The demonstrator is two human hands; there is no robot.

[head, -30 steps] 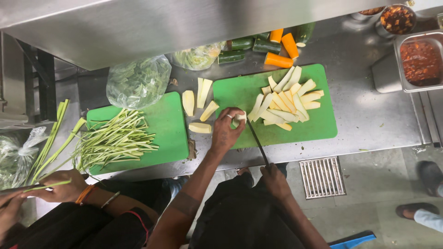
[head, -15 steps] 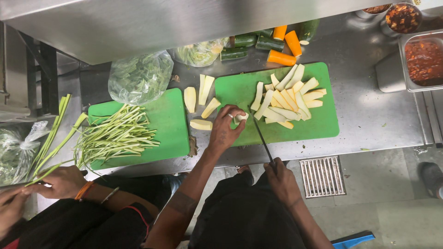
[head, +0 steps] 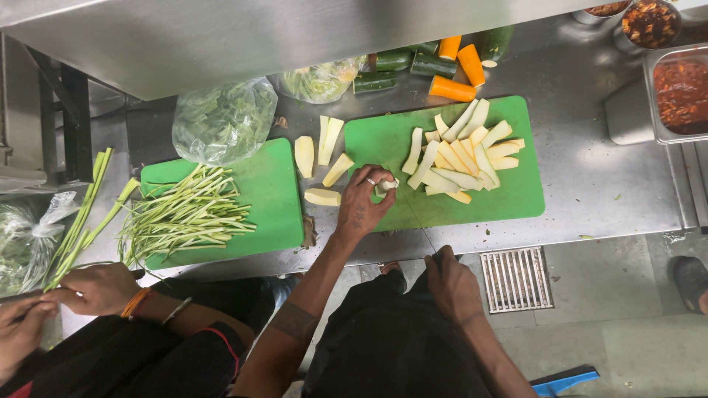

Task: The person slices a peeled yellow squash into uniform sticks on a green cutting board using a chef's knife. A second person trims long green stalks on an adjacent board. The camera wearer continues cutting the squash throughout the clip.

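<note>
Other things I see around the steel counter (head: 590, 184)

On the second green board (head: 273, 199) lie thin green stalks (head: 188, 214), behind it a bag of leaves (head: 221, 121); I see orange pieces (head: 457, 70) and dark green pieces (head: 391, 63) near the wall, a tray of red sauce (head: 682, 92), and a floor drain (head: 516, 278)

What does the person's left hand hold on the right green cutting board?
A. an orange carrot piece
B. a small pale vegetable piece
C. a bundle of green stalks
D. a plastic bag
B: the left hand pinches a small pale vegetable piece on the green cutting board.
</note>
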